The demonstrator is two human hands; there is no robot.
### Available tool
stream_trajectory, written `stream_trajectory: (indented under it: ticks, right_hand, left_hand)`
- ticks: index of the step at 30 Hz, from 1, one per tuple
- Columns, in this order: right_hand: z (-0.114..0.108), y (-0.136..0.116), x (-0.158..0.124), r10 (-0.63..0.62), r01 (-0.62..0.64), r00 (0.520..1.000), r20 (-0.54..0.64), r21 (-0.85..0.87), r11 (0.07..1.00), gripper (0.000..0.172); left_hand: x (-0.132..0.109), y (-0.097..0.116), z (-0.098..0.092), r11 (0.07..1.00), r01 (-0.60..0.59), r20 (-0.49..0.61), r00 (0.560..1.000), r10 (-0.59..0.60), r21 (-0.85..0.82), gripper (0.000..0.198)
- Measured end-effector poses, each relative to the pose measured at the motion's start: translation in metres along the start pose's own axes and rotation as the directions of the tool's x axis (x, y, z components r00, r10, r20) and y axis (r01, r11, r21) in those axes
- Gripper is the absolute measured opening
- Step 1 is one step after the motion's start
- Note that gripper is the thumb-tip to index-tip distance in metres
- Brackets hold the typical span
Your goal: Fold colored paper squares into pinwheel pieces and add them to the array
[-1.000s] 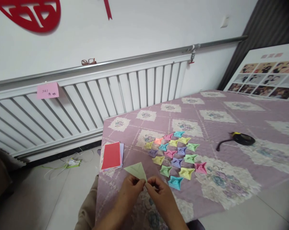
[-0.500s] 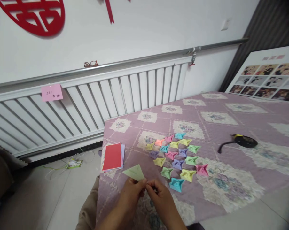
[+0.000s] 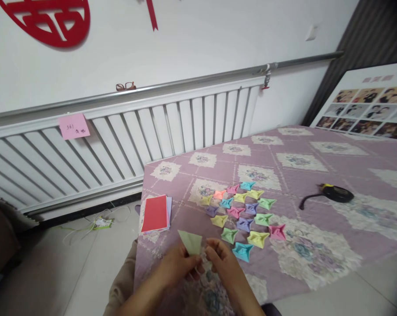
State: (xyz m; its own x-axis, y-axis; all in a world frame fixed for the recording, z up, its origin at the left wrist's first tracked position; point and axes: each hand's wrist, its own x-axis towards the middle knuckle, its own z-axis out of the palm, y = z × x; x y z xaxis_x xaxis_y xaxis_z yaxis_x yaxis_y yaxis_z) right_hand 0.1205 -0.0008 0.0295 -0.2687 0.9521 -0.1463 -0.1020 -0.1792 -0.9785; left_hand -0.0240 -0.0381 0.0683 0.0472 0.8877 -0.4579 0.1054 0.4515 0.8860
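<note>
Head view: pale green folded paper (image 3: pixel 191 242), pinched in left hand (image 3: pixel 179 264); right hand (image 3: pixel 222 260) just beside, finger closure unclear; creases best pressed with edges aligned.

Soft, even light brightens the white wall (image 3: pixel 214 37), while the floor (image 3: pixel 50 272) dims toward the left and the left hand (image 3: pixel 180 265) looks slightly blurred.

Eighteen paper boats (image 3: pixel 244 225), two hands (image 3: pixel 178 265), one paper stack (image 3: pixel 155 213)
</note>
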Motion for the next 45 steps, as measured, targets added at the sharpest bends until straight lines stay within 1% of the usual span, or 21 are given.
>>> stream_trajectory:
  ticks: [2,3,5,7,10,15,18,24,28,30,32,34,36,37,40,45]
  right_hand:
    - [0.000,-0.001,-0.001,0.050,-0.057,0.997,0.060,0.120,0.991,0.047]
    - [0.001,-0.001,-0.002,0.062,-0.080,0.992,0.109,0.165,0.983,0.048]
    - [0.003,-0.002,-0.006,0.069,-0.109,0.982,0.178,0.221,0.969,0.040]
    - [0.005,-0.003,-0.008,0.090,-0.131,0.980,0.176,0.238,0.962,0.031]
    - [0.006,-0.001,-0.009,0.124,-0.153,0.985,0.118,0.277,0.949,0.030]
    - [0.005,0.003,-0.004,0.131,-0.138,0.990,0.042,0.359,0.923,0.034]
    - [0.005,0.005,-0.002,0.102,-0.098,0.995,0.007,0.352,0.931,0.036]
    - [0.005,0.008,-0.003,0.058,-0.047,0.998,-0.029,0.302,0.952,0.041]
    - [0.004,0.006,-0.005,0.077,-0.074,0.997,0.002,0.288,0.955,0.040]
    - [0.003,0.004,-0.006,0.099,-0.103,0.995,0.029,0.289,0.952,0.039]
    - [0.003,0.003,-0.006,0.121,-0.132,0.991,0.055,0.295,0.946,0.038]
    - [0.002,0.002,-0.007,0.129,-0.146,0.989,0.077,0.297,0.944,0.038]
    - [0.003,0.001,-0.008,0.126,-0.151,0.987,0.100,0.295,0.944,0.037]
    - [0.004,0.000,-0.009,0.124,-0.152,0.986,0.114,0.293,0.944,0.037]
    - [0.005,-0.001,-0.011,0.121,-0.162,0.980,0.160,0.283,0.945,0.037]
    - [0.008,-0.004,-0.013,0.112,-0.151,0.980,0.166,0.246,0.957,0.040]
  left_hand:
    - [-0.005,-0.001,-0.002,0.992,-0.029,0.121,0.993,0.014,0.127,0.017]
    - [-0.007,-0.003,-0.002,0.984,-0.052,0.156,0.987,0.026,0.171,0.014]
    - [-0.009,-0.007,-0.002,0.968,-0.081,0.191,0.981,0.035,0.239,0.011]
    - [-0.010,-0.010,-0.004,0.958,-0.096,0.202,0.978,0.041,0.272,0.010]
    - [-0.009,-0.013,-0.008,0.955,-0.096,0.175,0.983,0.048,0.281,0.011]
    - [-0.010,-0.017,-0.015,0.947,-0.075,0.026,0.997,0.071,0.314,0.027]
    - [-0.010,-0.021,-0.015,0.958,-0.068,0.000,0.997,0.071,0.278,0.030]
    - [-0.012,-0.019,-0.014,0.973,-0.086,0.021,0.996,0.084,0.215,0.033]
    - [-0.019,-0.012,-0.018,0.974,-0.100,0.069,0.994,0.088,0.201,0.034]
    - [-0.022,-0.008,-0.022,0.969,-0.143,0.129,0.984,0.119,0.199,0.031]
    - [-0.022,-0.006,-0.024,0.974,-0.168,0.150,0.978,0.146,0.153,0.031]
    - [-0.018,-0.007,-0.023,0.990,-0.133,0.086,0.988,0.129,0.041,0.039]
    - [-0.013,-0.010,-0.020,0.994,-0.063,-0.001,0.998,0.064,-0.088,0.045]
    - [-0.010,-0.012,-0.017,0.989,-0.038,-0.021,0.999,0.035,-0.146,0.046]
    - [-0.007,-0.016,-0.012,0.971,-0.011,-0.010,1.000,0.009,-0.241,0.047]
    - [-0.011,-0.012,-0.010,0.971,-0.015,0.006,1.000,0.017,-0.237,0.048]
